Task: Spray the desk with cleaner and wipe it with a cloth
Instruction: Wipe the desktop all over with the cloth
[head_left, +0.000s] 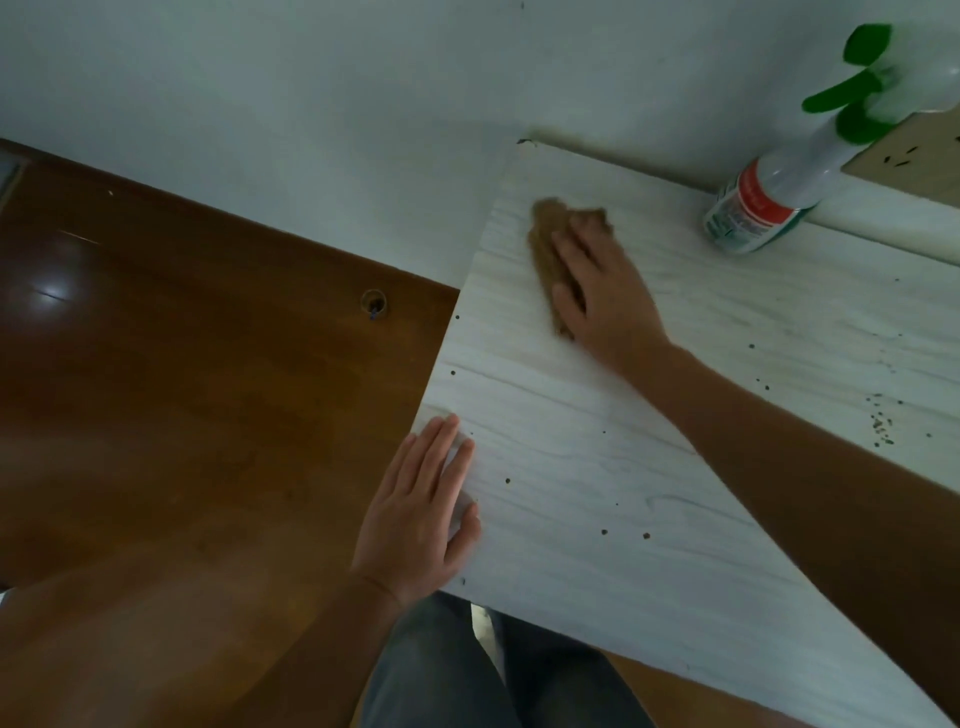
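Note:
The desk (675, 493) has a pale wood-grain top that fills the right half of the view. A brown cloth (545, 244) lies near the desk's far left corner, blurred. My right hand (602, 291) presses flat on the cloth with straight fingers. Flat on the desk's left edge rests my left hand (421, 514), fingers straight, holding nothing. A clear spray bottle (769, 202) with a green trigger and a red and green label stands at the back of the desk by the wall, apart from both hands.
Small dark crumbs (883, 426) dot the desk, thickest at the right. The white wall (363, 104) runs behind the desk. Brown wooden floor (182, 389) lies to the left, with a small round hole (374, 304). My legs in jeans (467, 675) show below the desk's near edge.

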